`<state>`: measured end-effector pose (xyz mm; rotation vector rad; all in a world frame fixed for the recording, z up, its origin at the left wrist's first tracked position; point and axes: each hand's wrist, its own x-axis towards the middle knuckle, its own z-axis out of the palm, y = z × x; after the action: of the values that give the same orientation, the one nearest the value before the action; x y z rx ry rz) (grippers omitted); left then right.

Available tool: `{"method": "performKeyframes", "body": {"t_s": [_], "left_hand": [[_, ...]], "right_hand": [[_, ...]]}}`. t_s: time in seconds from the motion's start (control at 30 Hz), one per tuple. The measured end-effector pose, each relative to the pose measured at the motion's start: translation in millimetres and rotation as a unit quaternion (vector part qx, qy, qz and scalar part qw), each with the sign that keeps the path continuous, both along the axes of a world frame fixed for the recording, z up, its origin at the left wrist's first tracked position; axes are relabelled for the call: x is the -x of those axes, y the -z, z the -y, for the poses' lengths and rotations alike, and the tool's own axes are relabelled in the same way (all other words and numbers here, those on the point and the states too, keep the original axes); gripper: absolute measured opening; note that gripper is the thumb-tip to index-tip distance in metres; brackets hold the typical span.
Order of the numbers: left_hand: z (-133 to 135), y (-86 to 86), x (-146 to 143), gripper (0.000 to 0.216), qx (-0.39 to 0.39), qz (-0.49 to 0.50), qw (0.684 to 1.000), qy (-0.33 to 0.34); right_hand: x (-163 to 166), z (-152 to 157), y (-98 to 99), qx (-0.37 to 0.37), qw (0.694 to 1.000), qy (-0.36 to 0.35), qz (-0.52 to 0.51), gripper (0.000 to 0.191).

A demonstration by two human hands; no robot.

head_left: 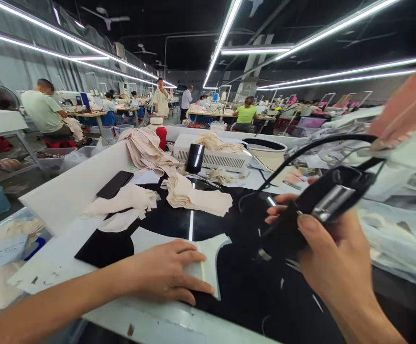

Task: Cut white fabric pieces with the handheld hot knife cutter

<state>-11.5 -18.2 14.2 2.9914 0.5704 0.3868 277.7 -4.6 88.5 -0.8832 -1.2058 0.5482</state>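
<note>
My left hand lies flat, fingers spread, over a pale cut fabric piece on the black table panel. A thin lighter strip runs along that piece beside my fingertips. In my right hand is a black corded hand tool with a silver cylindrical part, raised above the panel; its exact kind I cannot make out. Its black cord arches up to the right. Beyond my left hand rest a stack of cream fabric pieces and some loose cream pieces.
A black phone lies at the left, near a low white board. Farther back are draped beige fabric, a dark cylinder and a white vented box. Bagged material sits at the right. Several people work beyond.
</note>
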Motion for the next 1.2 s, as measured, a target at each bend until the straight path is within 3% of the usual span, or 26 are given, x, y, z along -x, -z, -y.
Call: {"method": "performKeyframes", "body": {"t_s": [0.13, 0.27, 0.43, 0.7, 1.2], "left_hand": [[-1.6, -3.2, 4.0, 0.037, 0.046, 0.013, 0.999, 0.017], [1.0, -3.2, 1.6, 0.034, 0.064, 0.046, 0.997, 0.004], [8.6, -0.2, -12.1, 0.023, 0.046, 0.085, 0.995, 0.005], [15.9, 3.7, -31.4, 0.017, 0.017, 0.049, 0.999, -0.009], [14.4, 2.6, -30.5, 0.021, 0.098, 0.084, 0.991, -0.024]], "right_hand": [[25.6, 12.4, -14.0, 0.038, 0.994, -0.087, -0.055, 0.057], [32.8, 22.9, -3.7, 0.026, 0.991, -0.126, -0.021, 0.053], [45.9, 37.4, 10.3, 0.01, 0.99, -0.14, -0.031, 0.054], [65.6, 60.5, 20.4, -0.037, 0.982, -0.16, -0.09, 0.042], [81.9, 58.7, 28.9, -0.05, 0.981, -0.15, -0.112, 0.044]]}}
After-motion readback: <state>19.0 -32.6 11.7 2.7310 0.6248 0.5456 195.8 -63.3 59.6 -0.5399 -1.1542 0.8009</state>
